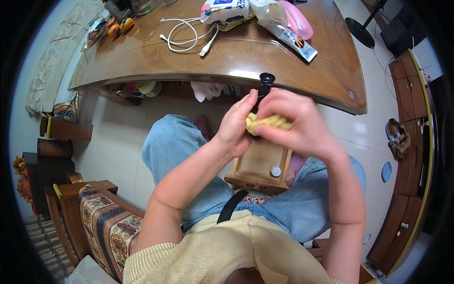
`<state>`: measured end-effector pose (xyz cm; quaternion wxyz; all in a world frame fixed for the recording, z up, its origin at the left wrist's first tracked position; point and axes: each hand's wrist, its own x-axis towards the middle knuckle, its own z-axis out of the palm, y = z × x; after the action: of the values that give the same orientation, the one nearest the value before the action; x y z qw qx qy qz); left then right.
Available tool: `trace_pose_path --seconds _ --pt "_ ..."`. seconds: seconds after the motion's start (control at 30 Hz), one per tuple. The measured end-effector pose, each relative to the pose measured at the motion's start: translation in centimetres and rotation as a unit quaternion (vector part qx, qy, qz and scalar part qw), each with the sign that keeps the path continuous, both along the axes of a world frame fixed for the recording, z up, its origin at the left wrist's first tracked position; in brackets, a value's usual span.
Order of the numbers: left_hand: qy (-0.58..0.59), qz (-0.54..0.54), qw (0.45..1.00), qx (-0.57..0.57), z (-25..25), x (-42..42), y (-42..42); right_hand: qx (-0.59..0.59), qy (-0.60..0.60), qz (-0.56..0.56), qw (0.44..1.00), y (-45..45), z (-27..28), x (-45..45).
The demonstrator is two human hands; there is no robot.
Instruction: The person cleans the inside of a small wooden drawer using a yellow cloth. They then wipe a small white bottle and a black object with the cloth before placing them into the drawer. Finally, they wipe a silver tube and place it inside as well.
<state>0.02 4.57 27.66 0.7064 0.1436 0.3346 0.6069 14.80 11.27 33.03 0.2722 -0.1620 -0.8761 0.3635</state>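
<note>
My left hand (234,124) is closed around a black implement (266,78), whose round, cupped glossy end sticks out past my fingers. Most of its length is hidden by my hands. A yellow cloth (275,122) is bunched in my right hand (301,120) and lies against the implement, near my left fingers. Motion blurs my right hand. Below both hands, between my knees, is a small wooden tray-like stool (260,159) with a raised rim. A round white cap (275,171) rests at its near right corner.
A wooden table (142,60) in front holds a white USB cable (182,35), a grey tube (291,41), a pink container (298,21), a package (225,10) and orange fruits (120,27). A cat (398,140) lies at right near a blue dish (386,172). Wooden cabinets (408,152) line that side.
</note>
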Motion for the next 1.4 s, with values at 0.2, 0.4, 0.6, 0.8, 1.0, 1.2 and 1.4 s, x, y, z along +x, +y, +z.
trace_pose_path --seconds 0.2,0.4,0.6,0.8,1.0,1.2,1.4 --pt "0.049 -0.005 0.994 0.097 -0.5 -1.8 0.0 -0.359 0.205 -0.201 0.888 1.2 0.9 2.5" --pt "0.092 0.009 0.989 0.113 -1.0 -1.9 -0.6 -0.441 0.207 -0.231 0.842 2.0 0.1 3.5" --pt "0.099 0.021 0.987 0.121 -1.5 -2.5 -1.0 -0.437 0.202 -0.217 0.849 1.5 -0.2 3.4" --pt "0.09 0.018 0.993 0.078 -2.1 -2.5 -1.1 -0.03 0.084 -0.142 0.986 1.4 -3.8 2.3" --pt "-0.035 -0.066 0.997 0.004 -7.1 -2.5 -0.5 0.217 -0.431 -0.07 0.873 1.4 -9.9 5.7" --pt "-0.209 -0.176 0.962 -0.015 -9.2 -2.3 -0.3 0.135 -0.344 -0.156 0.916 1.1 -4.7 9.0" --pt "-0.206 -0.187 0.959 -0.046 -12.6 -0.9 0.0 0.156 -0.27 -0.156 0.937 0.8 -2.6 9.6"
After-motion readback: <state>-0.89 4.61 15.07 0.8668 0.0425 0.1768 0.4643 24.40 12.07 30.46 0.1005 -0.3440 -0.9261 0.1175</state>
